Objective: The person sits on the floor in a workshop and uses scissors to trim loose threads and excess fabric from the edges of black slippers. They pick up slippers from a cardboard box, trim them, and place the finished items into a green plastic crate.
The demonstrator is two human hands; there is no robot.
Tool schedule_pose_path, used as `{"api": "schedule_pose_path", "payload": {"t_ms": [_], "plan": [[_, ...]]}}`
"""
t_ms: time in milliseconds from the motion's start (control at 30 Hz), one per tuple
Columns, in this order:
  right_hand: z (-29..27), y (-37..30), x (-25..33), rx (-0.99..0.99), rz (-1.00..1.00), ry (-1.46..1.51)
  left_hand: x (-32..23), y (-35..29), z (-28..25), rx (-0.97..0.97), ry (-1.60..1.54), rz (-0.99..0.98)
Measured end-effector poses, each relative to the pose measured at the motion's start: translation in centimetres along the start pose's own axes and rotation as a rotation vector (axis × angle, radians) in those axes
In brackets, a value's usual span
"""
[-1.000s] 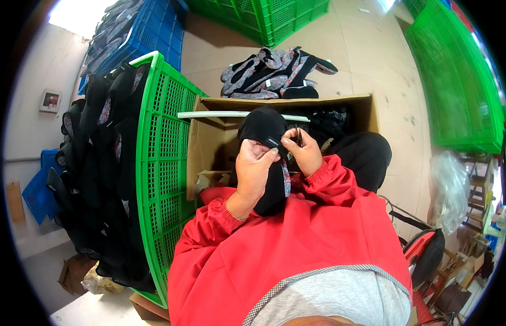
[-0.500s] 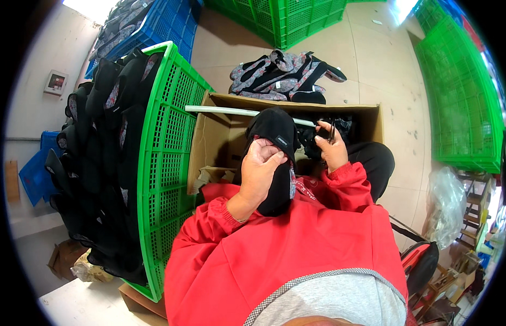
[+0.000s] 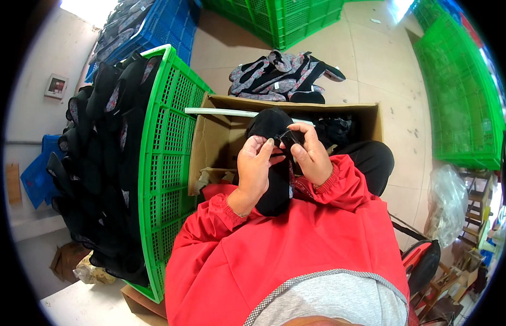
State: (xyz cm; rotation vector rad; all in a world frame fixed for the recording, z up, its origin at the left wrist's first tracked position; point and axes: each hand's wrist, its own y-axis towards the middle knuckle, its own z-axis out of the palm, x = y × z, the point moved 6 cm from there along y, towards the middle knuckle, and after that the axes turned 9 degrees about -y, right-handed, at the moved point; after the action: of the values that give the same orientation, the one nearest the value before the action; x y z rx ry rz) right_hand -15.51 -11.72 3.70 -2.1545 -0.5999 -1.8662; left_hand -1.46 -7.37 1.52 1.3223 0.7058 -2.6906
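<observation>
In the head view, the right hand [image 3: 307, 152] has come back left, gripping a small dark tool [image 3: 295, 138]. The left hand [image 3: 255, 165] pinches the black cloth piece [image 3: 269, 123], near the brown box [image 3: 374, 123]. Now both hands are at the cloth.

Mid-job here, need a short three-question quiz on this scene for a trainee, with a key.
1. True or false: a pile of black and floral-patterned fabric pieces lies beyond the open brown cardboard box.
2. What stretches across the box? A) a red rope; B) a long thin white rod; C) a silver chain.
3. Which hand holds the slim dark tool over the soft black fabric piece?

Key: 1. True. 2. B. 3. The right hand.
</observation>
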Motion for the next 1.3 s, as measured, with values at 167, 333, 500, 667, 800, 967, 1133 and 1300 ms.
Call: {"api": "schedule_pose_path", "payload": {"t_ms": [167,333,500,667,800,967,1133,1300], "plan": [[-0.5,-0.1,-0.9,-0.021,0.031,-0.104,0.8,0.1,-0.4,0.029,-0.025,0.051],[-0.8,-0.1,0.2,-0.046,0.041,-0.300,0.9,-0.1,-0.2,0.032,0.020,0.075],[-0.6,0.1,-0.1,-0.052,0.146,-0.310,1.0,-0.2,-0.2,0.020,0.012,0.081],[-0.2,0.3,-0.4,-0.041,0.095,-0.315,1.0,-0.1,-0.3,0.032,0.026,0.089],[-0.2,0.6,-0.1,-0.030,0.081,-0.333,0.9,-0.2,-0.2,0.021,0.028,0.095],[-0.2,1.0,0.4,-0.068,-0.019,-0.400,0.9,0.0,-0.1,0.017,0.051,0.092],[-0.2,1.4,0.9,-0.065,-0.070,-0.450,1.0,0.0,-0.1,0.016,0.070,0.099],[-0.3,1.5,0.8,-0.068,-0.092,-0.472,1.1,0.1,0.1,0.022,0.106,0.102]]}}
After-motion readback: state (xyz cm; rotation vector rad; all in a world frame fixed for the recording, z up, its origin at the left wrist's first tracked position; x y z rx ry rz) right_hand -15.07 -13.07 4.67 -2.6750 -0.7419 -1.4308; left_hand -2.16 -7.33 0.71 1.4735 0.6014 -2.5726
